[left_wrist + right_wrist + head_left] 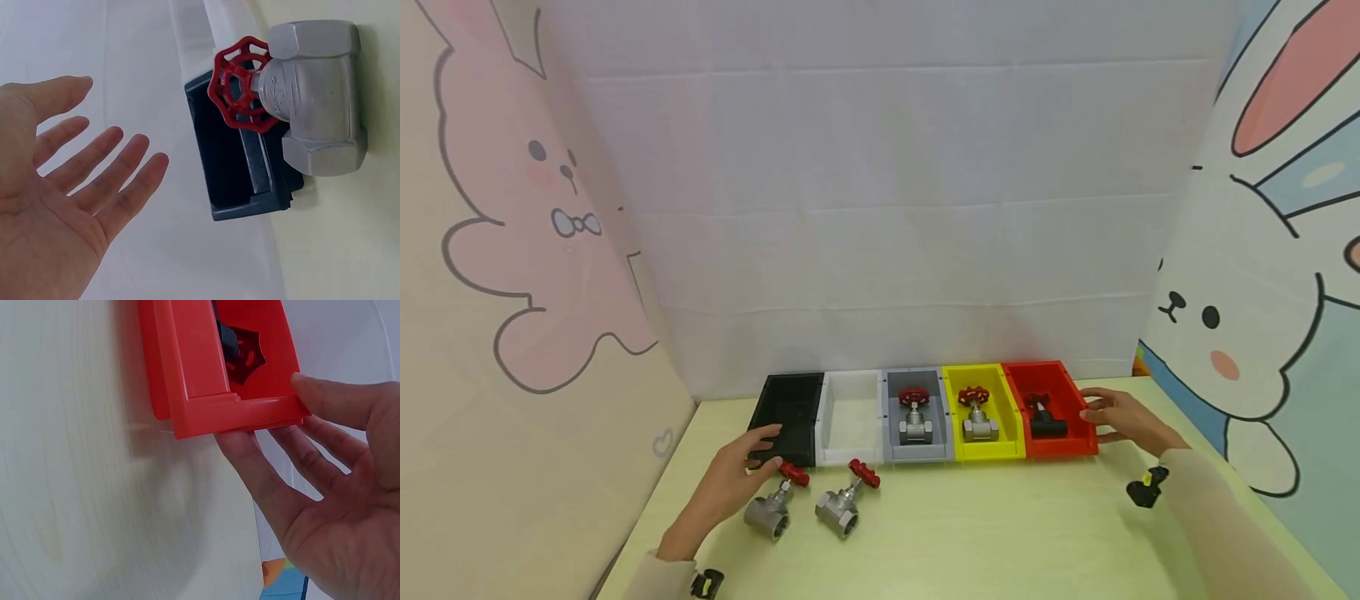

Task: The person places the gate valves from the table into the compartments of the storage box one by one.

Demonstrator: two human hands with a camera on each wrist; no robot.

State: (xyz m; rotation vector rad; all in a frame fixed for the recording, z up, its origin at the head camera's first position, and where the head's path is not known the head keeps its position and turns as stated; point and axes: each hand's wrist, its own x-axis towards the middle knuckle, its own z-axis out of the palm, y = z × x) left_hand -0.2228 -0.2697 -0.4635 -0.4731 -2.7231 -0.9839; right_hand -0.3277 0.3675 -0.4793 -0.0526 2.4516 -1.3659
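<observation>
My right hand (1126,417) is at the right end of the row of bins. Its thumb lies on the rim of the red bin (244,415) and its fingers press the outer wall, so it pinches that side. Inside the red bin lies a black valve (1047,423) with a dark red wheel. With fingers spread and nothing held, my left hand (724,482) hovers by the black bin (786,417). Nearest to it is a silver valve (322,100) with a red handwheel (240,84); a second silver valve (841,507) lies to its right on the table.
Between the black and red bins stand a white bin (850,417), a grey bin (951,442) and a yellow bin (1019,446). Silver valves stand in the grey one (916,427) and the yellow one (980,427). A white curtain (880,208) hangs behind the table (1000,533); rabbit-printed panels flank it.
</observation>
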